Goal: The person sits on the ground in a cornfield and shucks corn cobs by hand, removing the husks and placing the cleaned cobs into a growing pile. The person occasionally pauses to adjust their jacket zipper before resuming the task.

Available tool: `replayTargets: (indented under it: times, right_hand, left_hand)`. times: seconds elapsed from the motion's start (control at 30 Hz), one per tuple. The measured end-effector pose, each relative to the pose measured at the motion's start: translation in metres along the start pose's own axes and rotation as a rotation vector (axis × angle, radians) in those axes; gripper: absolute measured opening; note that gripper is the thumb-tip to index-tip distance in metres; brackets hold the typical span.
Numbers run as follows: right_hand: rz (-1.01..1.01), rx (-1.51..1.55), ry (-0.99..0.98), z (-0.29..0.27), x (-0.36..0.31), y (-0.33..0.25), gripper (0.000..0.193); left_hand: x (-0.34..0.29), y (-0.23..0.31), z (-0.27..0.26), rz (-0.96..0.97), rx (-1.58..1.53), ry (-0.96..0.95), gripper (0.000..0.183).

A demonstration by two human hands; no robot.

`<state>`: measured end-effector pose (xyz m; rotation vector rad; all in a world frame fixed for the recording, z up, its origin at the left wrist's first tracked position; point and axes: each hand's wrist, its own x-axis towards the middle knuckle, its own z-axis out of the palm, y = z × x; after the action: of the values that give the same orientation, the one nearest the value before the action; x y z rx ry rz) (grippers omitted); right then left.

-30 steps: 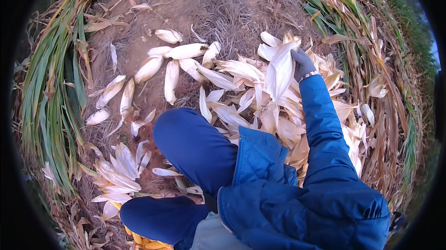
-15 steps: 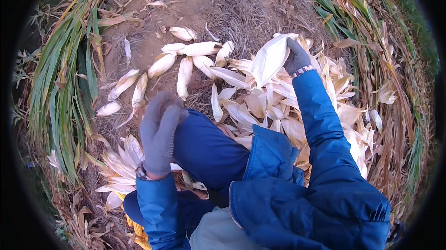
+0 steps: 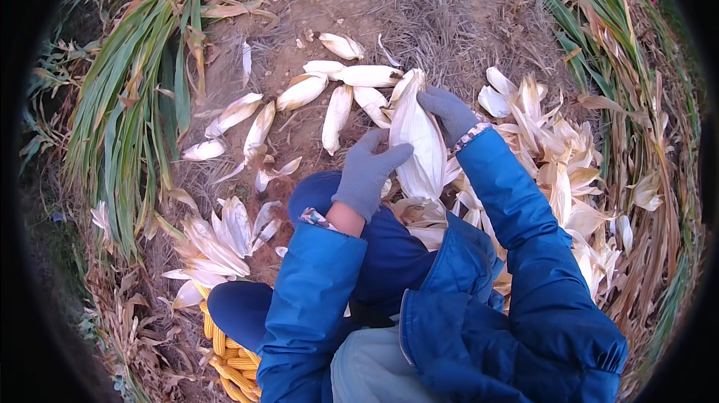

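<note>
A large ear of corn in its pale husk (image 3: pixel 416 141) stands almost upright before my knees, tip up. My right hand (image 3: pixel 448 112), in a grey knit glove, grips it near the upper right side. From the left comes my left hand (image 3: pixel 369 172), gloved alike, fingers apart and the thumb reaching to the husk's left edge; whether it touches cannot be told. Just beyond lie several unpeeled ears (image 3: pixel 302 92) on the soil. Stripped husks (image 3: pixel 558 152) are heaped beside my right arm.
Bare yellow cobs (image 3: pixel 238 364) are piled by my left knee, below more loose husks (image 3: pixel 217 242). Long green stalks (image 3: pixel 127 81) lie along the left, and green and brown ones (image 3: pixel 610 43) along the right. Dry soil and straw (image 3: pixel 442 13) stretch ahead.
My right hand has brought the husked ear left and nearer, from above the husk heap to before my knees. My left hand has moved right, up to the ear.
</note>
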<state>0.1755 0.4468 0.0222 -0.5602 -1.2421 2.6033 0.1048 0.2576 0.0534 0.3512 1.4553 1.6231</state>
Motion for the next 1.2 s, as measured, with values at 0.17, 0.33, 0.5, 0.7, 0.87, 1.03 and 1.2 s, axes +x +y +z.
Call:
replayTargets:
  times: [0.17, 0.33, 0.5, 0.7, 0.87, 1.03, 1.2]
  right_hand:
    - [0.197, -0.019, 0.056, 0.015, -0.01, 0.004, 0.042]
    - [0.118, -0.44, -0.042, 0.013, -0.05, 0.029, 0.037]
    - [-0.261, -0.444, 0.266, 0.001, -0.043, 0.042, 0.018]
    - [-0.424, -0.597, 0.356, 0.005, -0.038, 0.037, 0.015]
    - [-0.406, -0.94, 0.295, 0.014, -0.045, 0.034, 0.019]
    - [-0.128, -0.561, 0.075, 0.008, -0.045, 0.04, 0.024]
    - [-0.043, -0.695, -0.064, -0.003, -0.054, 0.055, 0.026]
  left_hand:
    - [0.008, -0.007, -0.009, 0.061, -0.177, 0.138, 0.024]
    - [0.014, -0.011, -0.011, 0.228, -0.109, 0.252, 0.018]
    - [0.012, -0.006, -0.013, 0.268, 0.11, 0.367, 0.02]
    - [0.018, -0.003, -0.013, 0.253, 0.048, 0.306, 0.021]
    - [0.012, 0.005, -0.006, 0.226, -0.144, 0.257, 0.027]
    - [0.015, 0.0, -0.013, 0.257, -0.228, 0.343, 0.031]
    - [0.014, 0.004, -0.011, 0.275, -0.31, 0.385, 0.03]
